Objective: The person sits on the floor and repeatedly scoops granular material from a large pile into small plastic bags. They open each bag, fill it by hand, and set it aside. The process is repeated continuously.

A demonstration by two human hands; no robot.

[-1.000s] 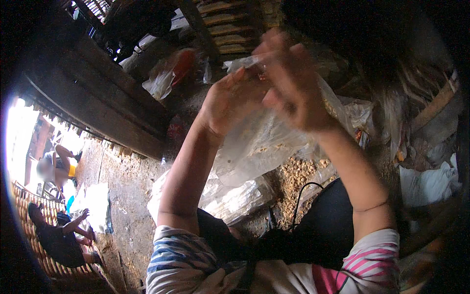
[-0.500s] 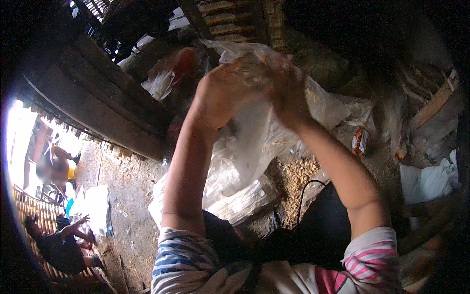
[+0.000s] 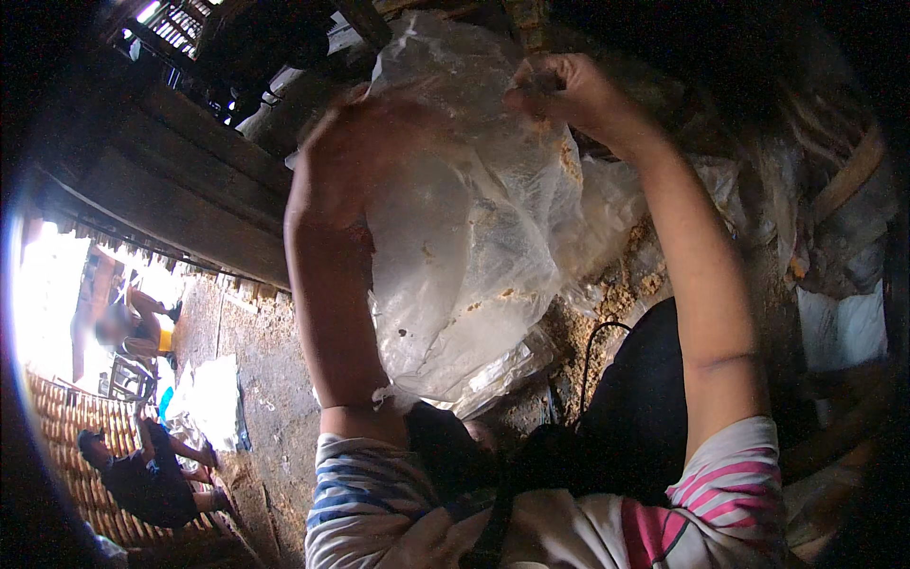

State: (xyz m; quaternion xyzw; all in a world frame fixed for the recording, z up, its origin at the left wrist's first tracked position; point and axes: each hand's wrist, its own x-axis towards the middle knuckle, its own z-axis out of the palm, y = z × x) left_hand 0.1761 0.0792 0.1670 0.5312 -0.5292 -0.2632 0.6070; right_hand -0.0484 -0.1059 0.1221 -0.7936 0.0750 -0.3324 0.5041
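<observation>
Left hand (image 3: 365, 152) and right hand (image 3: 583, 100) flank a soiled translucent plastic sheet (image 3: 427, 256) at upper centre. The right is curled, seemingly pinching its edge; the left is too blurred to tell its grip. Raised so, the sheet probably hangs spread. Tan crumbs (image 3: 590, 356) litter the worn floor (image 3: 275, 370); 2 people (image 3: 156, 488) sit at far left.

Right fingers (image 3: 527, 98) pinch crumb-specked translucent plastic sheet (image 3: 427, 275).
</observation>
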